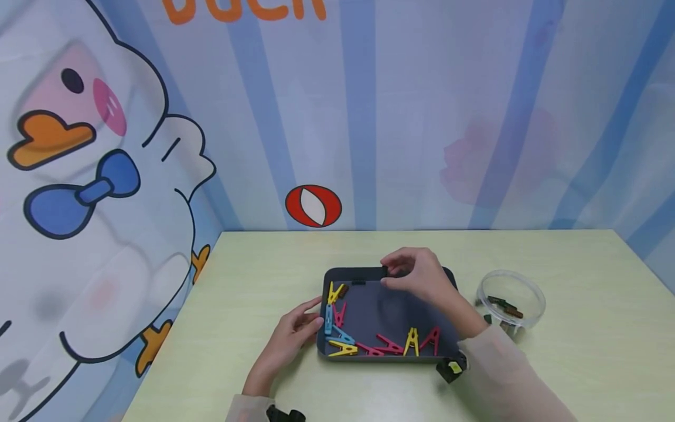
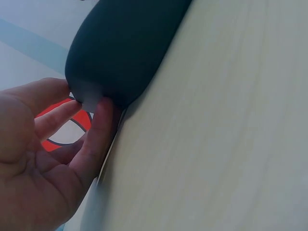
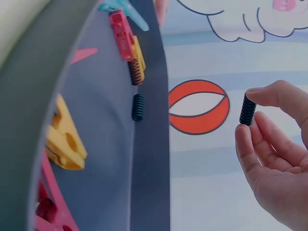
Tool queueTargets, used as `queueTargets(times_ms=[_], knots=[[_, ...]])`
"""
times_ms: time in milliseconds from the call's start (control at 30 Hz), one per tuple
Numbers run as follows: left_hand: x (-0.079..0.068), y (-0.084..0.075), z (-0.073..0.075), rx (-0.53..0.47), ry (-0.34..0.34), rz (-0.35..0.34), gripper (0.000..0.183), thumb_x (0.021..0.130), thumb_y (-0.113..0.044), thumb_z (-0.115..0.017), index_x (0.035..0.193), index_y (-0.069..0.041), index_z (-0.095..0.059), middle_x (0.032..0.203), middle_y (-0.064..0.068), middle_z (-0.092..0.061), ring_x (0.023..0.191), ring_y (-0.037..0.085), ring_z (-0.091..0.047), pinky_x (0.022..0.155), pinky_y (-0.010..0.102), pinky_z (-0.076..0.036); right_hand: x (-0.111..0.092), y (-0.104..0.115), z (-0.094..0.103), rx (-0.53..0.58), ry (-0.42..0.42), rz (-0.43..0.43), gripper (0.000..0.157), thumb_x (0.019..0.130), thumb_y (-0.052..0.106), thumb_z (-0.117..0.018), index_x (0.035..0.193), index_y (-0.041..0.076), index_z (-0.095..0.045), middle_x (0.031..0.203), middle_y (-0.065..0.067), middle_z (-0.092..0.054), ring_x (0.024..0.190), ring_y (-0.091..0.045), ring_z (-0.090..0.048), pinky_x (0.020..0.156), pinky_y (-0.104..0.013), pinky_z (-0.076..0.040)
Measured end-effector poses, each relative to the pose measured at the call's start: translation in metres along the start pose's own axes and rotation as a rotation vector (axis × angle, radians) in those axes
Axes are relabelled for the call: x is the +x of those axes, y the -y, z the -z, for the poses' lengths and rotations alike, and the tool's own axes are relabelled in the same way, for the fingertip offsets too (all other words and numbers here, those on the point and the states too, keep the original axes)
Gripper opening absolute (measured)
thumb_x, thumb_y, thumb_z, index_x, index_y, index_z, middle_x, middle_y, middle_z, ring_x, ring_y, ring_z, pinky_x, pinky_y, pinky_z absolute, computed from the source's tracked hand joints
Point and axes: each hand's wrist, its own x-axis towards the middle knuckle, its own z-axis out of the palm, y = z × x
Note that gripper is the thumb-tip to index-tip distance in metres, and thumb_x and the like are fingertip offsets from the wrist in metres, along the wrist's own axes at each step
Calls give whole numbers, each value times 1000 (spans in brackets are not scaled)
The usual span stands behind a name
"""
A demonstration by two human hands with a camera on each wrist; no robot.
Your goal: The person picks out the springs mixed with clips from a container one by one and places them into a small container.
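Observation:
My right hand (image 1: 420, 274) pinches a small dark coil spring (image 3: 248, 109) between thumb and fingertips, above the far rim of the dark grey tray (image 1: 385, 358). Another dark spring (image 3: 138, 107) lies inside the tray along its far wall. A brown spring (image 1: 343, 291) is beside a yellow clothespin (image 1: 334, 292) at the left end. My left hand (image 1: 289, 334) rests its fingertips against the outside of the tray's left wall. Pink, blue and yellow clothespins line the left and near sides, among them a blue clothespin (image 1: 329, 319) and a pink clothespin (image 1: 433, 340).
To the right of the tray stands a round clear container (image 1: 535, 313) with several dark and brown springs inside. All of it is on a pale wooden table (image 1: 590, 363). A printed cloth backdrop (image 1: 411, 117) hangs behind the table's far edge.

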Motion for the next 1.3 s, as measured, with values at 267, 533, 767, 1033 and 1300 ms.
queueTargets(times_ms=[267, 533, 767, 1033, 1300], knots=[[1, 0, 0, 0, -2, 4, 51, 102, -17, -59, 150, -8, -45, 134, 26, -57, 115, 34, -62, 88, 36, -56, -8, 9, 10, -10, -52, -15, 31, 80, 3, -82, 110, 2, -73, 104, -12, -71, 87, -22, -68, 78, -37, -57], [1, 1, 0, 11, -7, 10, 51, 102, -17, -60, 150, -9, -45, 134, 26, -57, 115, 33, -62, 88, 36, -57, -15, 13, 24, -15, -85, -24, 32, 80, 5, -82, 110, 2, -73, 104, -12, -70, 88, -22, -67, 78, -34, -57], [1, 2, -1, 8, -6, 1, 51, 102, -17, -60, 150, -8, -45, 134, 26, -57, 114, 33, -62, 87, 36, -57, -22, 20, 35, -10, -105, -45, 33, 81, 5, -82, 111, 0, -72, 106, -13, -70, 90, -23, -67, 78, -31, -56], [0, 3, -1, 13, -4, -12, 51, 102, -16, -58, 150, -6, -44, 132, 26, -58, 114, 32, -62, 86, 37, -57, -30, 25, 47, -22, -128, -49, 32, 81, 6, -82, 111, 1, -72, 108, -13, -69, 90, -21, -68, 78, -28, -56], [1, 5, -1, 9, -8, -8, 51, 102, -15, -59, 150, -7, -44, 132, 26, -58, 113, 32, -62, 86, 37, -57, -36, 22, 57, -41, -152, -67, 32, 83, 10, -82, 112, 3, -72, 110, -12, -69, 95, -23, -66, 78, -25, -55]])
